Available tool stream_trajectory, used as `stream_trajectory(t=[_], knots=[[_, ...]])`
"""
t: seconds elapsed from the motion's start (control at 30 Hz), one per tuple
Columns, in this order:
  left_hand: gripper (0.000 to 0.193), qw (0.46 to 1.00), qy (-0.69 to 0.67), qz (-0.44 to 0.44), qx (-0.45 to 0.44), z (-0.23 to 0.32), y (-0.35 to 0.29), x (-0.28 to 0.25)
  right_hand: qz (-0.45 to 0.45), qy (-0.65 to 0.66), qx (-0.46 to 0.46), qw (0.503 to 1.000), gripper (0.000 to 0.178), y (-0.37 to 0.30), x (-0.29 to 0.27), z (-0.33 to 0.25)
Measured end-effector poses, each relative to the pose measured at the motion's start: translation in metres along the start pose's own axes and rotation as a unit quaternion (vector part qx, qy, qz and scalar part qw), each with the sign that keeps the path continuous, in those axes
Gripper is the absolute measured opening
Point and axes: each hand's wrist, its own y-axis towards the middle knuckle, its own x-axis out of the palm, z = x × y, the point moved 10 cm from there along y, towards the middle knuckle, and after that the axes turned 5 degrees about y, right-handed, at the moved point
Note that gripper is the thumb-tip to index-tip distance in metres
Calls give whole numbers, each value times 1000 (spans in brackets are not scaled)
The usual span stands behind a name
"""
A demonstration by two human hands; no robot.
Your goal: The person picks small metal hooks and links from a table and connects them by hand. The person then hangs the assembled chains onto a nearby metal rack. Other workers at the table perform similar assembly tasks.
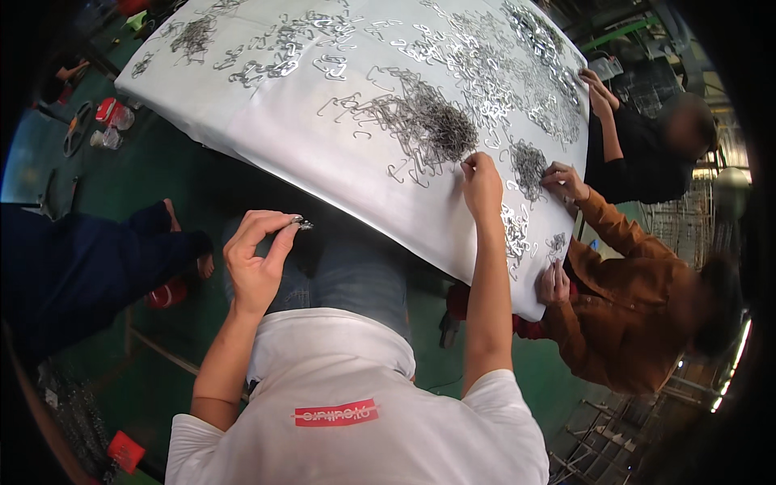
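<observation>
Your left hand [257,260] pinches a small cluster of metal pieces [304,225] between thumb and fingers, off the table's near edge; they are too small and bunched for you to count. Your right hand [482,187] reaches over the table with its fingertips at the lower edge of a pile of bent wire hooks [436,128]; you cannot tell whether they grip one. In the pile's dense right part, single hooks run together. More hooks [299,40] lie scattered farther up the white-covered table [275,133], whose far side is cut off at the top.

Your white shirt [339,356] bears a red patch [335,413] with pale lettering, upside down to the camera. On your right, a person in a brown jacket [622,299] has both hands at smaller hook heaps. On your left, a dark-clothed figure [89,275] runs into the black rim.
</observation>
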Motion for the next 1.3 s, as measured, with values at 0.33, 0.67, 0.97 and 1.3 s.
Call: stream_trajectory(t=[0.33, 0.67, 0.97, 1.3], knots=[[17, 998, 11, 25, 48, 14, -5, -2, -182, 678, 142, 698, 11, -87, 12, -142], [19, 997, 8, 22, 70, 22, -3, -2, -229, 701, 72, 671, 5, -113, 11, -221], [27, 994, 68, 32, 83, -20, 33, 1, -148, 653, 5, 743, 6, -104, 8, -222], [21, 911, 311, -47, 267, -120, 227, 122, -130, 617, -21, 776, 8, -110, 13, -226]])
